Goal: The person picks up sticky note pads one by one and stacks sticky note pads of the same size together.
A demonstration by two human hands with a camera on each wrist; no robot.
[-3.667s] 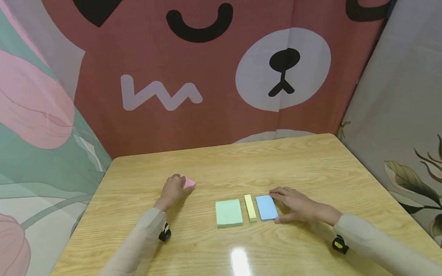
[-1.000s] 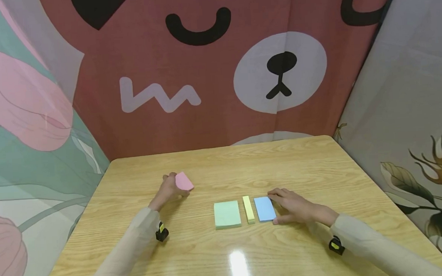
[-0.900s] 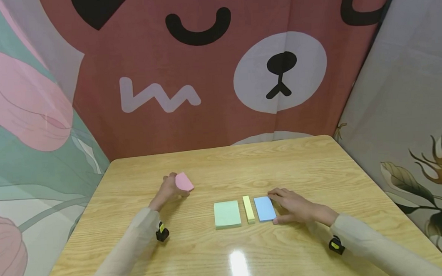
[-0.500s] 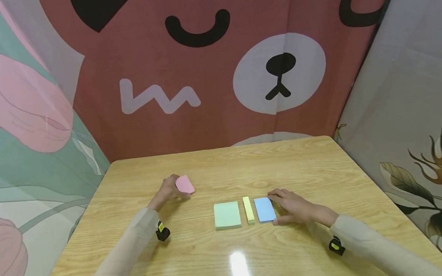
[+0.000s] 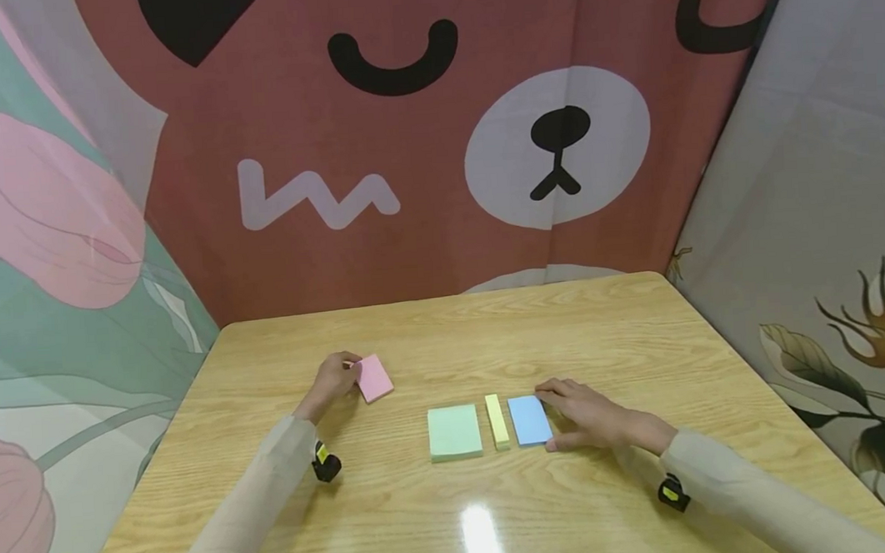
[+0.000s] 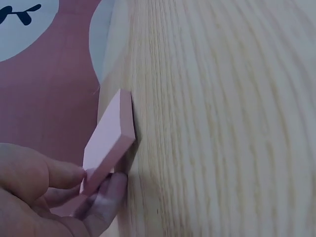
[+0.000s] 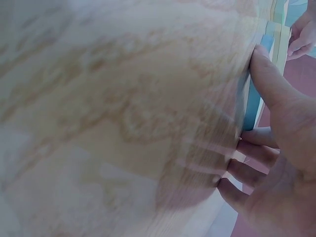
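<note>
Far to the left on the table, my left hand (image 5: 335, 376) pinches a pink sticky note pad (image 5: 375, 378) by its left edge. The left wrist view has the pad (image 6: 109, 131) tilted, its far edge down at the wood, with the thumb above and fingertips below. My right hand (image 5: 588, 415) rests beside a blue sticky note pad (image 5: 530, 420), thumb and index fingertips at its right-hand corners. In the right wrist view the fingers are spread, the other fingertips down on the table. Left of the blue pad lie a narrow yellow pad (image 5: 498, 422) and a square pale green pad (image 5: 454, 433).
The wooden table (image 5: 395, 513) has a bright light reflection near its front. A red-brown curtain with a bear's face (image 5: 420, 144) hangs behind it, and printed cloths (image 5: 805, 166) hang on both sides. Both wrists wear small black devices (image 5: 326, 464).
My left hand has tipped the pink pad flatter, bringing it lower and slightly nearer; more of its top shows. My right hand and the other pads stay in place.
</note>
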